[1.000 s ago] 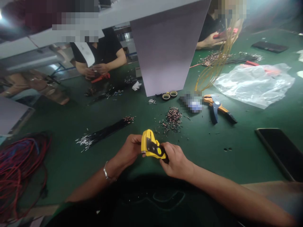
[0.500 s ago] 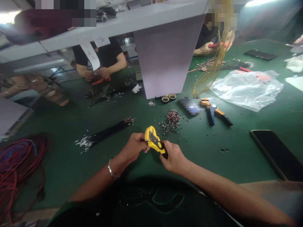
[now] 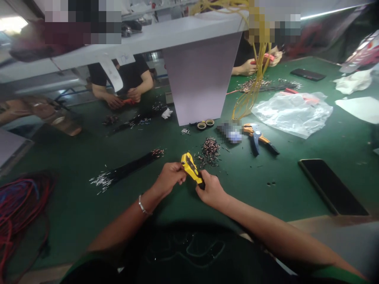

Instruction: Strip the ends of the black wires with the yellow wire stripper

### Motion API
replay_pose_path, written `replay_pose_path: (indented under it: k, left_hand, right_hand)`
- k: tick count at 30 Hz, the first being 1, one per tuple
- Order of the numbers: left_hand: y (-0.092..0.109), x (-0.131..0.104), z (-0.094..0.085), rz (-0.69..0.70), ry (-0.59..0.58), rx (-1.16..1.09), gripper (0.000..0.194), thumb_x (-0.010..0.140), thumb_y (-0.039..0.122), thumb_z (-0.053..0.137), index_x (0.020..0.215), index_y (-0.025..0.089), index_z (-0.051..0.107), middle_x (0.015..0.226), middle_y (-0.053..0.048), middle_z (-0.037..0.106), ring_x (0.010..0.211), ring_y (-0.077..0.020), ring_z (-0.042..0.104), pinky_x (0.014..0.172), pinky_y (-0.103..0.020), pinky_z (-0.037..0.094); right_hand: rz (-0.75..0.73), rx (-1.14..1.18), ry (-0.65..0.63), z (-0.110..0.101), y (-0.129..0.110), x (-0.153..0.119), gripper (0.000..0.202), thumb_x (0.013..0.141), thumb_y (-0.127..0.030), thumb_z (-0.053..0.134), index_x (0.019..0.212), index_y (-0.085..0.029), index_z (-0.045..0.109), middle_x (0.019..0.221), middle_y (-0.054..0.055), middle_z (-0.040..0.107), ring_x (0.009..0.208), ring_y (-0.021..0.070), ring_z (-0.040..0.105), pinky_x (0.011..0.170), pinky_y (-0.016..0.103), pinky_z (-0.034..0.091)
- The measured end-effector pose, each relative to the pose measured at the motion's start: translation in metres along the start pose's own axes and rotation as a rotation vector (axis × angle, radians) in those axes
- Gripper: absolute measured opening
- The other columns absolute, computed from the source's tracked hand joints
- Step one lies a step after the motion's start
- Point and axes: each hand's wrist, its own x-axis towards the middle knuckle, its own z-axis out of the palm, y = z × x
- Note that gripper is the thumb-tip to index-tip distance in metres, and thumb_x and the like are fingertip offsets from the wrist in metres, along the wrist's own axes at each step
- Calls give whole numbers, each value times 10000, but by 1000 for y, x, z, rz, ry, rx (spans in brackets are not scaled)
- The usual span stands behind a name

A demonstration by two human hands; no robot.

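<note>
My right hand (image 3: 211,188) is closed around the dark handle of a yellow and black crimping tool (image 3: 190,166), whose head tilts up and to the left. My left hand (image 3: 171,177) has its fingers pinched together right at the tool's head; what they hold is too small to make out. Left of the tool lies a bundle of black wires (image 3: 130,170), with pale tips at one end and copper-coloured ends at the other. Just beyond the tool sits a heap of small copper and black pieces (image 3: 211,149).
Orange and blue wire strippers (image 3: 258,139), a phone (image 3: 333,185) and a clear plastic bag (image 3: 293,112) lie to the right. Red and blue cable coils (image 3: 20,209) are at left. A white panel (image 3: 199,83) stands ahead; co-workers' hands (image 3: 126,98) work behind it.
The view has shifted a little, so the table's things sit further left. My left fingers stay at the tool's head, and my right hand keeps its grip on the handle.
</note>
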Motion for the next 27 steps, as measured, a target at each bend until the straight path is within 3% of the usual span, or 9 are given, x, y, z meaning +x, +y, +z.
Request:
replay_pose_path:
  k: [5, 9, 11, 19, 27]
  left_hand:
    - [2, 0, 5, -13, 32, 6, 128, 662, 234, 682, 659, 109, 656, 451, 36, 510, 391, -51, 409, 389, -184, 304]
    - [3, -2, 3, -41, 41, -69, 183, 680, 253, 700, 751, 85, 680, 471, 17, 547, 395, -56, 431, 406, -193, 327]
    - [6, -5, 0, -42, 21, -123, 199, 689, 260, 704, 765, 78, 681, 500, 5, 565, 410, -58, 439, 428, -203, 358]
    - [25, -14, -17, -71, -50, -263, 211, 669, 232, 725, 812, 80, 695, 564, -25, 604, 461, -79, 487, 483, -231, 412]
    - [29, -12, -23, -74, -111, -358, 225, 679, 219, 740, 849, 78, 698, 564, -28, 610, 461, -72, 464, 483, -228, 413]
  right_hand:
    - [178, 172, 22, -4, 1, 8, 106, 642, -193, 475, 742, -209, 446, 563, -29, 485, 501, 140, 476, 508, 256, 387]
    - [494, 628, -43, -10, 4, 17, 178, 604, -211, 494, 780, -205, 466, 492, -74, 461, 386, 114, 435, 399, 238, 377]
    - [574, 813, -87, -13, 5, 20, 223, 586, -218, 502, 804, -202, 462, 488, -80, 475, 354, 113, 434, 363, 243, 383]
    - [465, 1080, -213, -26, -1, 23, 299, 559, -159, 561, 857, -164, 526, 626, -40, 575, 491, 130, 539, 511, 288, 450]
    - [431, 1219, -289, -35, -3, 25, 370, 562, -130, 585, 931, -135, 566, 743, 13, 630, 601, 167, 595, 622, 331, 455]
